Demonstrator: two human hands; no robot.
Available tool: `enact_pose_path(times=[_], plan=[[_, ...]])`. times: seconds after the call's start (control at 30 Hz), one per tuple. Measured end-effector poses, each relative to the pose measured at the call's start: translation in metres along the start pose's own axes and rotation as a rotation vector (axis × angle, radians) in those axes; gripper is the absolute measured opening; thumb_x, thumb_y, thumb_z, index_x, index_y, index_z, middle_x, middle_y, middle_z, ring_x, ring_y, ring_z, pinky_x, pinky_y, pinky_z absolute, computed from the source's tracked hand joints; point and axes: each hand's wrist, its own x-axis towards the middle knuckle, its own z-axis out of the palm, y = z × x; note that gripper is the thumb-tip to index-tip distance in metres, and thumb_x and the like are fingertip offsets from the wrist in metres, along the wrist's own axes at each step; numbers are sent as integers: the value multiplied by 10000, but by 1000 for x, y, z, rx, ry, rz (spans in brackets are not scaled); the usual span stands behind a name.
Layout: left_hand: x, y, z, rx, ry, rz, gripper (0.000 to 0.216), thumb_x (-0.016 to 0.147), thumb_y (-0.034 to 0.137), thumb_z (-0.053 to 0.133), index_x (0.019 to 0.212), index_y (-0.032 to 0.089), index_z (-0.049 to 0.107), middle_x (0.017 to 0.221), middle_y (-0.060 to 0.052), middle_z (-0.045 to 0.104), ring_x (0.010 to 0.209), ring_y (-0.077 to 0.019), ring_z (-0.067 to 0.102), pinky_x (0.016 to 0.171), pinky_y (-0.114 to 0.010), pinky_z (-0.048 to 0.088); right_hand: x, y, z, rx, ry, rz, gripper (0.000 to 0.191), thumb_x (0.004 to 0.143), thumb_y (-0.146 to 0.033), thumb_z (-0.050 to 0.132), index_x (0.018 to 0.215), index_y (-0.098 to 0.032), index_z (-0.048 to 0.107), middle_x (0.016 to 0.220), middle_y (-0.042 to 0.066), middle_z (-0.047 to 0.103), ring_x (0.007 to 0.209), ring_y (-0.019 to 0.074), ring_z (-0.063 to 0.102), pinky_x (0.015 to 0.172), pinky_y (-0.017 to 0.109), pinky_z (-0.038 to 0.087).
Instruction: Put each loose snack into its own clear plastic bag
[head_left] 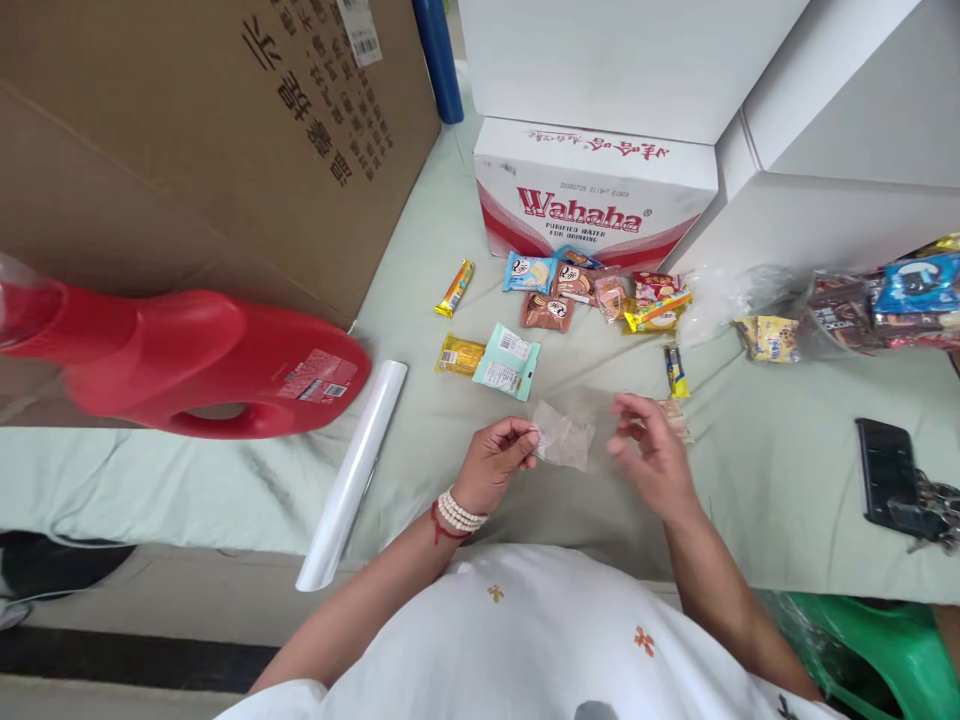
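Observation:
My left hand (499, 460), with beaded bracelets at the wrist, pinches a small clear plastic bag (566, 437) by its left edge. To the right of the bag, my right hand (652, 450) is raised with fingers apart and slightly curled, holding nothing that I can see. Just beyond the bag lie a mint-green snack packet (507, 362) and a yellow-wrapped snack (460, 355), touching each other. A small blue-and-yellow wrapped bar (676, 371) rests beyond my right hand, which partly hides another small packet (677, 420).
Several wrapped snacks (547, 312) lie before a Wahaha water carton (592, 195). A yellow stick packet (454, 288) sits apart. At left are a white roll (352, 475), a red jug (217, 365) and a large cardboard box (187, 130). A phone (889, 465) with keys and bagged snacks (840, 315) are at right.

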Motion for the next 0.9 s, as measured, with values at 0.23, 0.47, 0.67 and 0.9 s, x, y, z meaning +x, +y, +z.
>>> enact_pose_path(times=[0.23,0.47,0.67,0.9], plan=[[7,5,-9,-125,136,67,445,604,463,933,758,168,638,603,71,550,441,-21,381,438,-182,295,10,-8,23,72,-307,-114,137,957,-382,666,952,-274,750,839,33,656,773,187,609,718,323,504],[-10,3,-62,281,410,123,363,645,431,853,833,177,672,760,10,600,603,-104,511,559,-244,431,7,17,-11,348,149,131,192,849,-452,775,909,-277,725,914,20,686,889,205,638,855,351,513],[-16,36,-35,496,99,449,578,871,465,700,1387,236,577,1400,-137,592,1331,-284,542,1124,-442,427,11,-7,-8,546,-106,185,274,824,-544,731,871,-275,706,913,64,740,972,304,693,939,512,527],[32,49,21,86,-538,136,464,764,613,797,819,171,667,905,-72,725,883,-228,711,804,-344,562,22,-34,-1,573,-217,363,354,767,-550,809,843,-238,662,694,13,660,609,187,617,585,322,535]])
